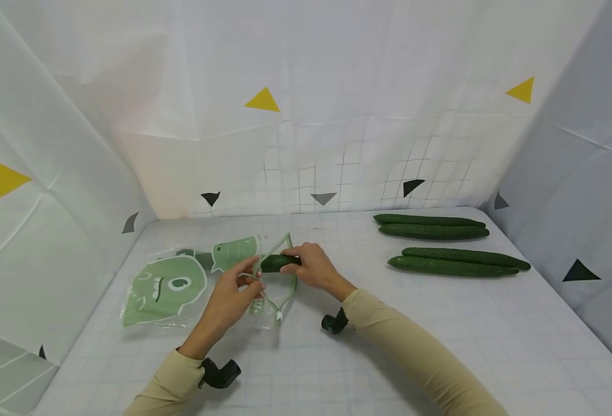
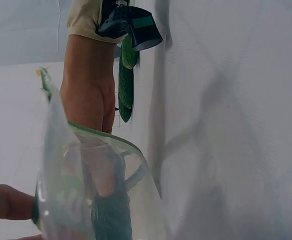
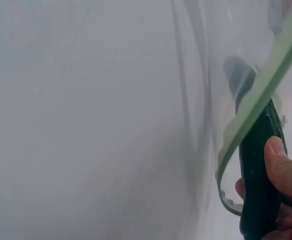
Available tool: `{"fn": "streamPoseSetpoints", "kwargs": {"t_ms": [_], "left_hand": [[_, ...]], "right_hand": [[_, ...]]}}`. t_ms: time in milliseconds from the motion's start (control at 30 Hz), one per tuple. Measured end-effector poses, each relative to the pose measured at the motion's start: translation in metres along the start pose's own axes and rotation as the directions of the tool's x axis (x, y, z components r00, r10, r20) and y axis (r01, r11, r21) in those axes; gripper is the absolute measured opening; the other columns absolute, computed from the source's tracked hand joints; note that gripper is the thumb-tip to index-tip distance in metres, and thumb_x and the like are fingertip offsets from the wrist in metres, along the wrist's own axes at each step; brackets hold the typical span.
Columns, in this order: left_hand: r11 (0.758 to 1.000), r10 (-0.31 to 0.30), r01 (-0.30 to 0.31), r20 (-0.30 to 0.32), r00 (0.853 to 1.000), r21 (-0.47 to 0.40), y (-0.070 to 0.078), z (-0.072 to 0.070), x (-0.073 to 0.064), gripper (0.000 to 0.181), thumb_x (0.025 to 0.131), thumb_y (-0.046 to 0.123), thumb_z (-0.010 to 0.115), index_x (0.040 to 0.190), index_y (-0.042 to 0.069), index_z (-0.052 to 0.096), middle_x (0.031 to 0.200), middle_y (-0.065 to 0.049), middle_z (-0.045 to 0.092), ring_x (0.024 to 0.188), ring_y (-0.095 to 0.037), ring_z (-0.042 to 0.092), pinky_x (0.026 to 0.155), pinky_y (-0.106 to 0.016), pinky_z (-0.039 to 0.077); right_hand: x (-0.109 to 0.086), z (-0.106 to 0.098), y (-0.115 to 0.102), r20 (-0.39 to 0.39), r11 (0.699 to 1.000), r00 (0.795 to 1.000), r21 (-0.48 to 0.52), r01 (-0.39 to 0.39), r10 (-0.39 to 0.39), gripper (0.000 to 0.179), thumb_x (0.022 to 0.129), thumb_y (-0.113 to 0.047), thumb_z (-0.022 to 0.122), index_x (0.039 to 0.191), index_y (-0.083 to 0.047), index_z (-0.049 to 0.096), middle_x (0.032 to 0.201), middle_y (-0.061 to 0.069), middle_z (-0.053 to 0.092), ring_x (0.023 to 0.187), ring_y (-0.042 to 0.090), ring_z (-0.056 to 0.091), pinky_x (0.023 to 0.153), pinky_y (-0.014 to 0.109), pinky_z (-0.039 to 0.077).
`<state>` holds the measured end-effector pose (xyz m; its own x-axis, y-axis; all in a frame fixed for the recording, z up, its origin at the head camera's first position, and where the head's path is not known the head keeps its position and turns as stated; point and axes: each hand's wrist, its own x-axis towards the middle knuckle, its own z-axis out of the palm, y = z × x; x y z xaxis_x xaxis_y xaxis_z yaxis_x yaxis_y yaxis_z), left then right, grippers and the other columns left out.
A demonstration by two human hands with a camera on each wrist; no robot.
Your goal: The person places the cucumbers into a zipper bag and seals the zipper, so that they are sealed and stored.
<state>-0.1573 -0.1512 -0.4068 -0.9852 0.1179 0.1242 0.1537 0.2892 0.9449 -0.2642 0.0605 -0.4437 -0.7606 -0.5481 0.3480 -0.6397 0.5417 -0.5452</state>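
Left hand (image 1: 233,294) pinches the mouth of a clear slider-zip bag (image 1: 181,283) with green cartoon prints, left of the frame's centre, while the right hand (image 1: 313,266) grips a cucumber (image 1: 276,264) partly inside it, just left of centre. Four other cucumbers (image 1: 433,232) lie paired at right.

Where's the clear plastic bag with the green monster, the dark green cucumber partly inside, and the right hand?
Clear plastic bag with green monster print (image 1: 194,292): head view, on the printed face.
Dark green cucumber (image 3: 254,162): right wrist view, on skin near its middle.
Bare right hand (image 1: 313,266): head view, on its back.
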Motion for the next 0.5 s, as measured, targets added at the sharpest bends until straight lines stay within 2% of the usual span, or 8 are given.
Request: {"fn": "streamPoseSetpoints", "kwargs": {"t_ms": [267,500], "left_hand": [[1.0,-0.02,0.02,-0.004,1.0,-0.022,-0.002,0.0,0.001,0.058,0.097,-0.004,0.064,0.153,-0.002,0.047,0.115,-0.019,0.063,0.096,-0.031,0.068,0.079,-0.039,0.061],[0.999,-0.032,0.032,0.008,0.999,-0.026,-0.004,0.0,0.002,0.059,0.099,-0.001,0.063,0.155,0.0,0.046,0.119,-0.023,0.062,0.098,-0.029,0.068,0.081,-0.04,0.06]], "right_hand": [[0.005,0.009,-0.003,-0.009,0.999,1.0,0.014,-0.029,0.029,0.035,0.091,-0.019,0.082,0.123,-0.005,0.077,0.104,0.007,0.076,0.078,0.016,0.059,0.069,0.032,0.049],[0.01,0.015,-0.007,-0.026,0.998,0.999,0.052,-0.041,0.043,0.035,0.09,-0.019,0.083,0.122,-0.006,0.077,0.102,0.007,0.077,0.072,0.013,0.059,0.065,0.028,0.048]]}}
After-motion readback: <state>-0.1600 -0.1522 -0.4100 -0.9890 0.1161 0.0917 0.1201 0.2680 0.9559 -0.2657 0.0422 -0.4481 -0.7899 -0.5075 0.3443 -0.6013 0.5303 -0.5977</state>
